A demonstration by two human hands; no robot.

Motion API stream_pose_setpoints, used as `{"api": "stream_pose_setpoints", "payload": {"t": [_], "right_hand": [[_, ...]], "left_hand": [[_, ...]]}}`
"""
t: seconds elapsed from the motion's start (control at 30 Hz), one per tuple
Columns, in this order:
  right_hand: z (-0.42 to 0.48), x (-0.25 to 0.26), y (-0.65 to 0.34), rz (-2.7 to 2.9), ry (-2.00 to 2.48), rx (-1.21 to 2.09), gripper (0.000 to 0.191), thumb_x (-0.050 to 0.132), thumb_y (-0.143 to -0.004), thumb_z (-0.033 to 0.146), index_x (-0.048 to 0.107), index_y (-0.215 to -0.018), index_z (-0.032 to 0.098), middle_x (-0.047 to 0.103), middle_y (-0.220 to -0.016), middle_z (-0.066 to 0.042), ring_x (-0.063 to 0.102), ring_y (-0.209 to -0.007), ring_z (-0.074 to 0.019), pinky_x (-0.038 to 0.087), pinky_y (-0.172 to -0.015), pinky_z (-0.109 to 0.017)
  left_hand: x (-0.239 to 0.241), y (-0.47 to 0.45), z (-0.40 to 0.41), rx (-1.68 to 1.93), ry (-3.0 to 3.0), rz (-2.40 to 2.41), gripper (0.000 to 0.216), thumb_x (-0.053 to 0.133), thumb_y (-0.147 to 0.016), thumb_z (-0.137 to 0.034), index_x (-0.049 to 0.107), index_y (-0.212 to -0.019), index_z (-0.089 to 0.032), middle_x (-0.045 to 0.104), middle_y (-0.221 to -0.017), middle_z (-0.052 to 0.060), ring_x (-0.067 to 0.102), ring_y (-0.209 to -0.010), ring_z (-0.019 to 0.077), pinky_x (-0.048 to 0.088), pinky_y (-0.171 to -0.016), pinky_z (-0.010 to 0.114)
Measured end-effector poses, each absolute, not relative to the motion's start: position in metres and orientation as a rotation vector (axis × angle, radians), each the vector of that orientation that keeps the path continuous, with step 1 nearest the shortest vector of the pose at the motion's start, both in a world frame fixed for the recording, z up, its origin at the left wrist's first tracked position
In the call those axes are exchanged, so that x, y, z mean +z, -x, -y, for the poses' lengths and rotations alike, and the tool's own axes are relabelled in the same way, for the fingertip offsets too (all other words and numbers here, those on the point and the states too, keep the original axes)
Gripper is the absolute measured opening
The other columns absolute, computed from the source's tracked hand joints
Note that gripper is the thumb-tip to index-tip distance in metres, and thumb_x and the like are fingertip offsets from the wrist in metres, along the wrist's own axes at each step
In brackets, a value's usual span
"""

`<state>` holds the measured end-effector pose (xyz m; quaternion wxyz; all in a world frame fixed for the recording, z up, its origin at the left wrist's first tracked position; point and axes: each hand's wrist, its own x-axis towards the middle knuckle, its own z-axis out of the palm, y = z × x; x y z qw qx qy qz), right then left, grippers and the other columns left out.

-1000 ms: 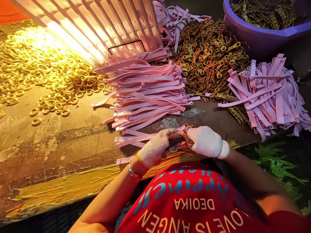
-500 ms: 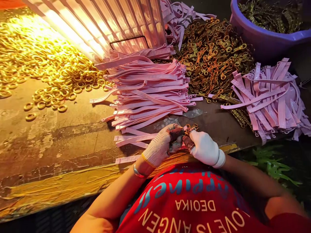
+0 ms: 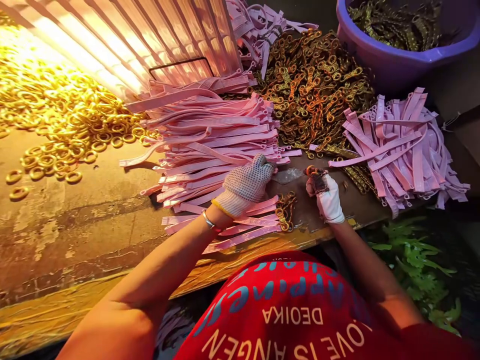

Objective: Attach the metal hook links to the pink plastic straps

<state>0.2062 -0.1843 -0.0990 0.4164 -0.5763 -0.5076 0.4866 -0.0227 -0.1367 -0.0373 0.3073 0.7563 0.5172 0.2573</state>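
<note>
The pink straps (image 3: 221, 122) lie stacked on the worn table (image 3: 93, 212), long axis running left to right. The left hand (image 3: 248, 182) is nearer, curled over their near right corner; I can't tell whether it pinches one. The right hand (image 3: 323, 192), apart rightward, closes on what looks like a gold clasp (image 3: 310, 170).

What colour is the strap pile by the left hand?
The strap pile is pink, clearest in the head view.

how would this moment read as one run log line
left hand: at pink strap pile | right hand: near gold link pile, hold unclear | near body: pink straps, gold links at ends
</note>
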Motion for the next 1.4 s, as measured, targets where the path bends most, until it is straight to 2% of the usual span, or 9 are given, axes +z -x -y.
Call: {"api": "stream_pose_setpoints", "payload": {"t": [0.13,0.33,0.53,0.63,0.83,0.93,1.1,1.2,1.4], "right_hand": [[0.196,-0.085,-0.201,1.369,1.361,1.038,0.048,0.051,-0.098,0.062,0.063,-0.12,0.021,0.07,-0.094,-0.006,0.06,-0.071,-0.016,0.054,-0.07,-0.031],[0.222,-0.03,-0.181,2.036,1.119,0.705,0.028,0.053,-0.1,0.027,0.063,-0.126,0.023,0.072,-0.112,-0.008,0.066,-0.101,-0.0218,0.052,-0.092,-0.037],[0.239,-0.017,-0.152,2.669,1.35,0.129,0.022,0.059,-0.079,0.011,0.067,-0.099,0.015,0.068,-0.087,-0.011,0.058,-0.074,-0.0244,0.037,-0.058,-0.035],[0.246,-0.022,-0.144,2.689,1.397,-0.185,0.007,0.057,-0.084,0.012,0.061,-0.081,0.017,0.064,-0.079,-0.011,0.052,-0.066,-0.0226,0.025,-0.054,-0.036],[0.248,-0.032,-0.139,2.571,1.31,-0.573,0.029,0.051,-0.095,0.007,0.051,-0.07,0.02,0.052,-0.063,-0.005,0.045,-0.061,-0.0197,0.017,-0.054,-0.035],[0.249,-0.039,-0.136,2.483,1.259,-0.501,0.025,0.053,-0.097,0.011,0.053,-0.073,0.019,0.051,-0.064,-0.004,0.043,-0.062,-0.0192,0.02,-0.054,-0.034],[0.247,-0.033,-0.136,2.591,1.257,-0.133,0.009,0.054,-0.089,0.011,0.061,-0.092,0.016,0.065,-0.085,-0.011,0.053,-0.07,-0.0213,0.033,-0.058,-0.033],[0.241,-0.021,-0.141,2.735,1.314,0.146,0.027,0.059,-0.085,0.012,0.062,-0.111,0.014,0.07,-0.1,-0.013,0.061,-0.082,-0.0246,0.042,-0.067,-0.034],[0.234,-0.016,-0.145,2.991,1.464,0.335,0.014,0.054,-0.091,0.011,0.065,-0.1,0.015,0.072,-0.083,-0.009,0.065,-0.071,-0.0227,0.036,-0.059,-0.033]], "left_hand": [[-0.034,0.038,0.156,0.708,-1.943,-1.262,0.011,0.064,-0.09,-0.019,0.073,-0.096,-0.017,0.069,-0.095,0.006,0.057,-0.08,0.0168,0.043,-0.071,0.027],[-0.006,0.046,0.224,0.636,-1.433,-1.249,0.027,0.057,-0.098,-0.038,0.063,-0.082,-0.017,0.056,-0.06,-0.003,0.048,-0.052,0.0095,0.04,-0.052,0.021],[-0.01,0.035,0.245,0.698,-0.998,-1.298,0.035,0.054,-0.097,-0.043,0.049,-0.072,-0.019,0.049,-0.055,-0.006,0.038,-0.041,0.0058,0.031,-0.042,0.019],[-0.014,0.037,0.247,0.655,-1.007,-1.263,0.04,0.055,-0.096,-0.045,0.046,-0.067,-0.019,0.046,-0.052,-0.006,0.036,-0.041,0.0058,0.029,-0.041,0.019],[-0.03,0.045,0.247,0.628,-1.303,-1.304,0.035,0.054,-0.096,-0.044,0.055,-0.072,-0.019,0.055,-0.06,-0.002,0.048,-0.054,0.0108,0.039,-0.054,0.022],[-0.045,0.048,0.249,0.561,-1.415,-1.265,0.025,0.058,-0.093,-0.038,0.064,-0.08,-0.019,0.061,-0.067,-0.001,0.054,-0.063,0.0139,0.042,-0.06,0.023],[-0.052,0.049,0.25,0.514,-1.009,-1.07,0.033,0.06,-0.093,-0.046,0.058,-0.076,-0.018,0.046,-0.052,-0.006,0.035,-0.045,0.0085,0.027,-0.046,0.021],[-0.044,0.05,0.25,0.572,-0.997,-1.137,0.037,0.06,-0.093,-0.048,0.055,-0.072,-0.018,0.045,-0.054,-0.005,0.033,-0.045,0.0072,0.027,-0.046,0.02],[-0.045,0.052,0.251,0.52,-1.343,-1.231,0.023,0.055,-0.092,-0.033,0.065,-0.078,-0.017,0.058,-0.062,-0.002,0.049,-0.058,0.0125,0.04,-0.056,0.022]]}}
